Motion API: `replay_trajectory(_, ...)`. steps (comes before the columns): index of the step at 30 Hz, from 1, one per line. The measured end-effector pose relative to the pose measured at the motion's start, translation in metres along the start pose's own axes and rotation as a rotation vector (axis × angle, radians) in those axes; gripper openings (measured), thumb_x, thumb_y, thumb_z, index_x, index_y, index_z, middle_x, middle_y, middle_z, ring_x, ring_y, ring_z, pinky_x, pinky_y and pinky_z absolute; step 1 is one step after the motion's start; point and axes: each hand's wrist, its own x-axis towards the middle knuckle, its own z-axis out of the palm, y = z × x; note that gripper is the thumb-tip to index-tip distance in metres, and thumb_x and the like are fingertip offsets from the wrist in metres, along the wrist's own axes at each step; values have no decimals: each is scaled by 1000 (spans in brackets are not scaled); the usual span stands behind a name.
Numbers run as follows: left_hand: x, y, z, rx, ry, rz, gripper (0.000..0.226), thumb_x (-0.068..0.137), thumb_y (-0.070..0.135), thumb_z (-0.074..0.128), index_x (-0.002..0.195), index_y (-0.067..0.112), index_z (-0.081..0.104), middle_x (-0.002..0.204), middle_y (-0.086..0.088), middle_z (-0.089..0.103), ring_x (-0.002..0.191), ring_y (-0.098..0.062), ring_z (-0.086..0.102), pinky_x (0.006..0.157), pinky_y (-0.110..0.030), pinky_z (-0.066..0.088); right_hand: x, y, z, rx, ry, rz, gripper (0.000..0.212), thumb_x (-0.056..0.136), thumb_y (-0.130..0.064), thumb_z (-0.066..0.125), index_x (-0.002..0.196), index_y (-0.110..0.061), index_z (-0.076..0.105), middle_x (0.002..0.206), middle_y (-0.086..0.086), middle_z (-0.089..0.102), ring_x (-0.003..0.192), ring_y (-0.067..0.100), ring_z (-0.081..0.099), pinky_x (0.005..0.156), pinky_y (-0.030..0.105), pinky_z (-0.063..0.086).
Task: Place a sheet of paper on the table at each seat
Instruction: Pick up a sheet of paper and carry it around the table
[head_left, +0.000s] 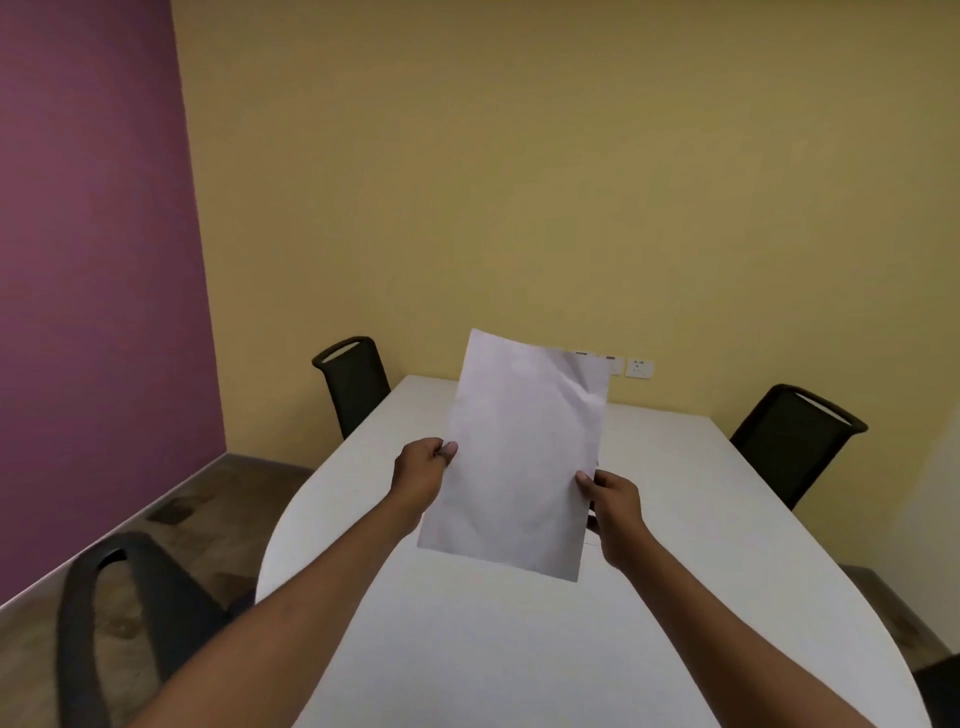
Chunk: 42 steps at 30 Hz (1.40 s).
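Fingers (448, 448) of my left hand (418, 475) are pinching the left edge of a white sheet of paper (519, 457), while my right hand (615, 506) is gripping its right edge. I am holding it lifted above the white worktop (467, 639), with black chairs (353, 387) standing around.

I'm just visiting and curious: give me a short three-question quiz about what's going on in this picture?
1. True or false: the sheet of paper lies flat on the white table.
2. Which hands hold it? A) left hand only B) right hand only C) both
3. Fill in: the wall on the left is ____.

Key: 1 false, it is held up above the table. 2 C, one at each side edge. 3 purple.
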Motion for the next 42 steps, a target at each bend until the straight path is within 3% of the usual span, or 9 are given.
replay_trajectory(5, -44, 9, -60, 29, 53, 29, 40, 96, 35, 51, 75, 1, 59, 76, -9, 58, 74, -21, 53, 66, -32, 38, -63, -12, 30, 74, -47, -61, 12, 92, -6, 61, 99, -6, 70, 91, 6, 74, 83, 26, 69, 66, 36, 56)
replay_trajectory(8, -76, 13, -98, 5, 76, 30, 41, 95, 33, 54, 88, -6, 62, 83, -13, 63, 80, -24, 58, 71, -35, 45, -104, -14, 52, 104, -65, -78, 10, 90, -6, 63, 93, -7, 72, 92, 11, 74, 82, 27, 69, 66, 35, 56)
replay_trajectory(12, -122, 20, -146, -55, 135, -12, 32, 94, 29, 56, 88, 0, 69, 96, -18, 71, 90, -32, 65, 85, -47, 54, -159, -16, 85, 135, -61, -68, 5, 89, -7, 66, 88, -6, 70, 95, 16, 71, 85, 32, 68, 71, 39, 57)
replay_trajectory(15, -135, 28, -174, -79, 139, -4, 27, 93, 25, 59, 83, 4, 70, 93, -15, 72, 89, -30, 65, 83, -43, 54, -182, -27, 105, 148, -41, -82, 5, 87, -7, 68, 88, -3, 69, 97, 19, 69, 88, 34, 66, 80, 45, 57)
replay_trajectory(18, -144, 40, -209, -125, 131, 5, 20, 93, 25, 59, 78, 17, 70, 90, -7, 73, 91, -29, 68, 84, -44, 55, -209, -38, 133, 158, -30, -114, 4, 87, -8, 69, 82, -6, 69, 93, 16, 70, 82, 31, 67, 73, 41, 58)
replay_trajectory(23, -137, 43, -271, -151, 115, 56, 25, 94, 28, 58, 88, 9, 72, 101, -17, 72, 99, -36, 66, 90, -51, 53, -234, -50, 193, 173, -8, -130, 5, 87, -8, 69, 82, -7, 69, 92, 15, 70, 80, 28, 67, 65, 34, 55)
replay_trajectory(26, -124, 42, -317, -168, 85, 98, 23, 95, 27, 56, 80, 17, 71, 91, -9, 72, 91, -29, 68, 87, -44, 53, -251, -50, 238, 191, -8, -116, 3, 88, -8, 67, 85, -6, 68, 93, 13, 71, 80, 27, 68, 63, 34, 54)
replay_trajectory(36, -76, 13, -479, -201, 16, 133, 29, 96, 25, 56, 69, 31, 67, 59, 27, 66, 54, 19, 57, 44, -1, 40, -293, -12, 399, 172, 27, -121, 6, 88, -6, 66, 90, -5, 72, 97, 16, 74, 84, 32, 70, 66, 35, 57)
replay_trajectory(42, -20, -17, -539, -181, -26, 137, 18, 95, 25, 58, 79, 29, 67, 85, 17, 66, 80, 7, 57, 68, -13, 43, -274, 5, 475, 136, 36, -141, 9, 89, -9, 66, 89, -4, 73, 94, 15, 75, 82, 33, 70, 71, 41, 58)
